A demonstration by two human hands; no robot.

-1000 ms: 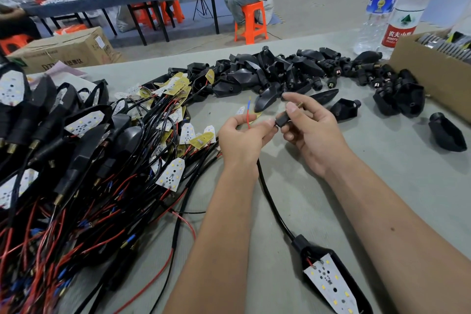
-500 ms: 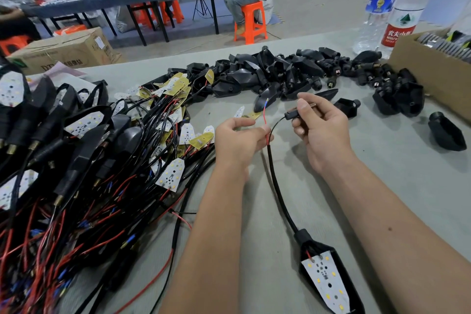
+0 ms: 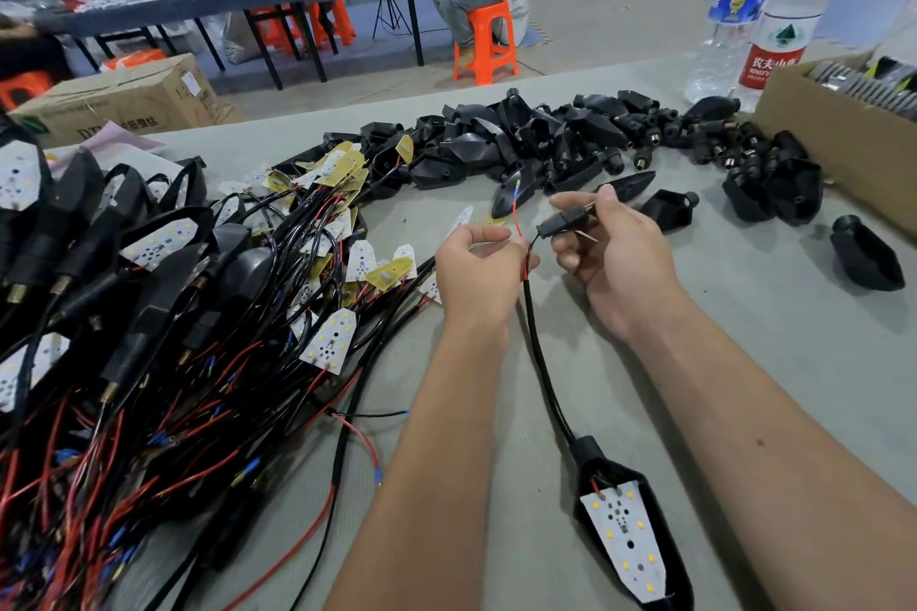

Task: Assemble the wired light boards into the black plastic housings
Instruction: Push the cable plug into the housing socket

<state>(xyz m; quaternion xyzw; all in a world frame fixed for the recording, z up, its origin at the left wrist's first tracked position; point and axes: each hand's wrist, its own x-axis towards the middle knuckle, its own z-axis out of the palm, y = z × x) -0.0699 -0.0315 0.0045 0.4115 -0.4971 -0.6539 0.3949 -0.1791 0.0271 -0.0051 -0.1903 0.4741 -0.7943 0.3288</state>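
My left hand [image 3: 479, 265] pinches the black cable [image 3: 538, 352] where a red wire [image 3: 516, 218] sticks up out of it. My right hand [image 3: 613, 253] pinches a small black connector piece [image 3: 563, 224] on the thin black wire beside it. The cable runs down to a black housing [image 3: 630, 536] near the table's front edge, with a white light board [image 3: 622, 536] seated in it. A pile of empty black housings [image 3: 546, 144] lies behind my hands. Loose wired light boards [image 3: 330, 342] sit left of my left arm.
A big tangle of finished housings and red and black wires [image 3: 124, 362] fills the left side. Two water bottles [image 3: 774, 15] and a cardboard box [image 3: 843, 134] stand at the right. A single black housing [image 3: 866, 258] lies right of my hand. People sit at a far table.
My hands have drawn apart and the right hand has slid the black piece along the wire. The housing with the board has been pulled a little nearer along the table.
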